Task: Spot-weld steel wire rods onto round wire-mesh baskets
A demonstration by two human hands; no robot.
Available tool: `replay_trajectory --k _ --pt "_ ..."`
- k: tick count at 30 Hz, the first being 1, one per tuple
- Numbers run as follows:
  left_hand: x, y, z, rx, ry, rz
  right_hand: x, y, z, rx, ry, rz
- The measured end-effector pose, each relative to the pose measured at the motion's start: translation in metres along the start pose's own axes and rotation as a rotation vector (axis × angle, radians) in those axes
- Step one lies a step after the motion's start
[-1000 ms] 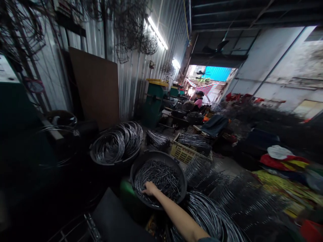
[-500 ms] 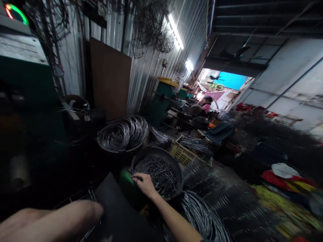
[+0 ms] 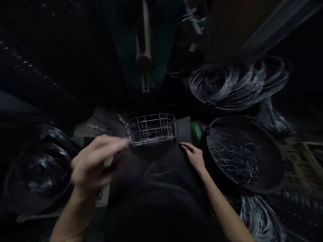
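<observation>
A small wire basket (image 3: 151, 129) stands on a dark work surface in the middle of the view. My left hand (image 3: 94, 164) hovers just left of it, blurred by motion, its fingers stretched toward the basket's left rim with nothing seen in them. My right hand (image 3: 193, 155) rests at the basket's lower right with its fingers pinched together, possibly on a short wire piece. A round black tub (image 3: 275, 169) of short wire pieces (image 3: 232, 151) sits right of that hand.
Another tub of wire rings (image 3: 234, 84) is at the back right. More wire coils (image 3: 257, 218) lie at the lower right. A dark bowl (image 3: 35, 174) stands on the left. A green machine with a metal rod (image 3: 143, 50) rises behind the basket.
The view has swung down from the workshop aisle to the work surface. My right hand left the tub of wire pieces and came beside the wire basket. My left hand rose toward the basket.
</observation>
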State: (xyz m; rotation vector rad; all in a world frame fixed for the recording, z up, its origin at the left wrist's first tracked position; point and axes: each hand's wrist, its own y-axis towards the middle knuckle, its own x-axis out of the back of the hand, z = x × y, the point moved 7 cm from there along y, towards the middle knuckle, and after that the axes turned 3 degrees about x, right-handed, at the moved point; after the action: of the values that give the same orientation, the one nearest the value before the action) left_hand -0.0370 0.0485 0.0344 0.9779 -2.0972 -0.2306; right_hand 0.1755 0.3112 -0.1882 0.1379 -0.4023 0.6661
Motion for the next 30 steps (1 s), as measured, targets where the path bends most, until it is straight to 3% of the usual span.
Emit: replay_trajectory --k 3,5,8,10,12,15,19,23,30 --pt "-0.04 0.002 0.056 0.066 0.118 0.144 -0.004 -0.008 -0.009 -0.09 0.042 -0.026" --pt "-0.074 -0.006 0.085 0.061 0.225 0.302 -0.003 -0.005 0.012 -0.102 0.077 -0.005" --pt "-0.112 -0.012 0.111 0.079 0.316 0.414 -0.02 0.012 0.071 -0.043 0.101 0.24" --pt "-0.126 -0.007 0.119 0.101 0.326 0.416 -0.045 0.026 0.108 0.017 0.067 0.478" --pt "-0.135 0.001 0.123 0.102 0.307 0.413 -0.068 0.04 0.133 0.123 -0.029 0.604" --pt "-0.141 0.011 0.126 0.06 0.262 0.388 -0.087 0.054 0.146 0.389 -0.286 0.528" --pt "-0.138 0.017 0.126 -0.001 0.232 0.383 -0.103 0.039 0.14 0.714 -0.59 0.477" --pt "-0.129 0.032 0.12 -0.048 0.232 0.388 -0.099 0.034 0.143 0.859 -0.682 0.403" --pt "-0.112 0.075 0.112 -0.085 0.261 0.289 -0.09 0.07 0.176 1.01 -0.648 0.31"
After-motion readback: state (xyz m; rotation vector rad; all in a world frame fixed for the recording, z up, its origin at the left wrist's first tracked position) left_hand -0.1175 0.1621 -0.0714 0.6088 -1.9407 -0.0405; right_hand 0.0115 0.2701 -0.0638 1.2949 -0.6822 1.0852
